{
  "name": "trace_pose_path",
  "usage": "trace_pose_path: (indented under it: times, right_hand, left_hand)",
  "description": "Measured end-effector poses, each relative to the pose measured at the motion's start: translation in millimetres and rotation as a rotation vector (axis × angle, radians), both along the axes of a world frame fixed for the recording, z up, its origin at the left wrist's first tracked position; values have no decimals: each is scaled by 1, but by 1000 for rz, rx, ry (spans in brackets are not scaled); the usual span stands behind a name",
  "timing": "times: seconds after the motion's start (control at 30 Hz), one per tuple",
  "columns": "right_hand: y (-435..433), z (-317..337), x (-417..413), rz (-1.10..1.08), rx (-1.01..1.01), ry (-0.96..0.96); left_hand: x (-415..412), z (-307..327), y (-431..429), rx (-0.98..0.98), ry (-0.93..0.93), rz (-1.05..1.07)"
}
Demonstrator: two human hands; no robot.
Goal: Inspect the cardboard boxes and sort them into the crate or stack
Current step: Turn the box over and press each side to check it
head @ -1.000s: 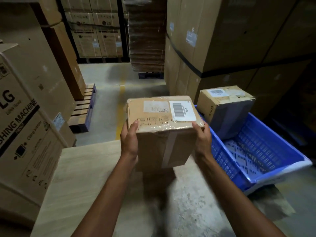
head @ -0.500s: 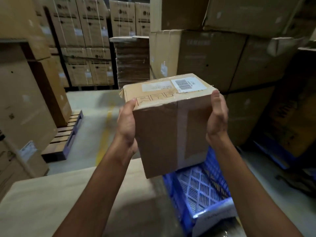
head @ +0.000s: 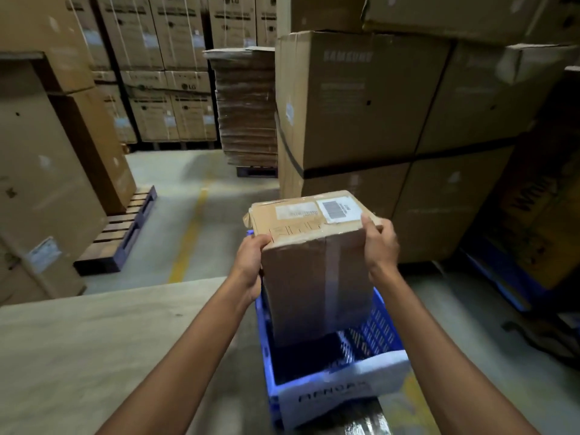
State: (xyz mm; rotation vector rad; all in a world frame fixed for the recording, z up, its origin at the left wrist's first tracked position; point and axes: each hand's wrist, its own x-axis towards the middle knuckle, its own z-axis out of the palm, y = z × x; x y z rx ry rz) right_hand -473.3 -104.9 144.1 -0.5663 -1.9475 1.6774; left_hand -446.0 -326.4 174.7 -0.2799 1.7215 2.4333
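Tall stacked cartons point(head: 361, 105) stand close behind and to the right of the blue crate point(head: 384, 324), and more of them point(head: 47, 171) line the left side above a wooden pallet point(head: 125, 227). A pile of flat cardboard sheets point(head: 248, 105) sits further back. A pale wooden table point(head: 94, 340) lies just left of the crate, its edge running alongside the crate's left wall. The cardboard box point(head: 314, 271) is held upright and slightly tilted, its lower end down between the crate's walls; whether it touches the bottom cannot be told. The left hand point(head: 251, 262) grips the box's upper left corner with fingers curled over the top edge. The right hand point(head: 379, 243) grips the upper right edge, near the barcode label point(head: 337, 210). Both arms reach forward, nearly straight. Dark bare crate floor shows in front of the box, and open concrete with a yellow line point(head: 188, 233) runs away to the left.
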Motion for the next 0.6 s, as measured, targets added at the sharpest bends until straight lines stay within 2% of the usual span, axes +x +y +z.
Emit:
trace_pose_path:
  times: [0.23, 0.6]
  right_hand:
    - [19, -50, -20, 73, -51, -208]
    - [27, -78, -23, 239, 10, -289]
  left_hand:
    - [-24, -57, -1, -76, -52, -30]
    - [-43, -115, -8, -196, -44, -39]
